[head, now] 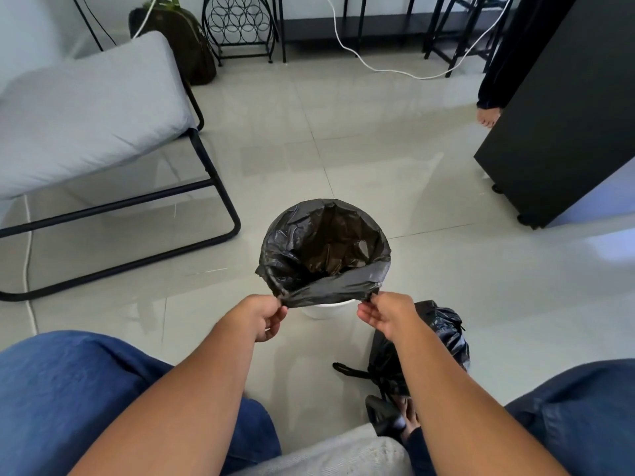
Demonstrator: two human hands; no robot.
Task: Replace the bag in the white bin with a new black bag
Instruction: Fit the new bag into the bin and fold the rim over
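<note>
The white bin (324, 310) stands on the tiled floor in front of me, almost wholly covered by a new black bag (323, 249) whose mouth gapes open over the rim. My left hand (266, 316) pinches the bag's near edge on the left. My right hand (386, 312) pinches the same edge on the right, so the plastic is stretched taut between them. Only a sliver of the bin's white wall shows below that edge. A tied, full black bag (436, 338) lies on the floor to the right, partly behind my right forearm.
A grey cushioned chair (92, 108) on a black metal frame stands to the left. A black cabinet on wheels (556, 108) is at the right, with another person's bare foot (488, 117) beside it. White cables, a wire rack and a dark backpack line the back wall.
</note>
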